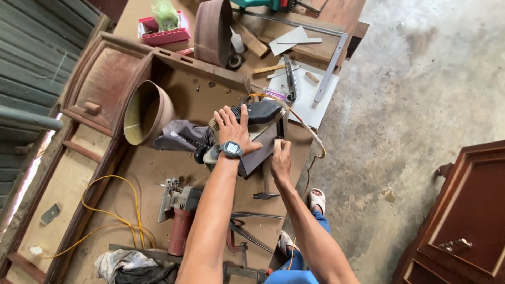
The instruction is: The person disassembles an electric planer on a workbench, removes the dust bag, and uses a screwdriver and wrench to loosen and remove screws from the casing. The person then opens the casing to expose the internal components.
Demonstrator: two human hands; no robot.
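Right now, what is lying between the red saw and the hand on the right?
In the head view, pliers and metal shears lie on the brown board between the red jigsaw and the right hand. The left forearm crosses over that stretch too.

Rough grey concrete floor (pixel 421 79) on my right, stained & patchy, w/ a dark brown wood cabinet (pixel 463 215) at the lower right corner. Green corrugated wall (pixel 31 47) on my left, daylight coming in low beside it. Brown board bench (pixel 158 168) under me.
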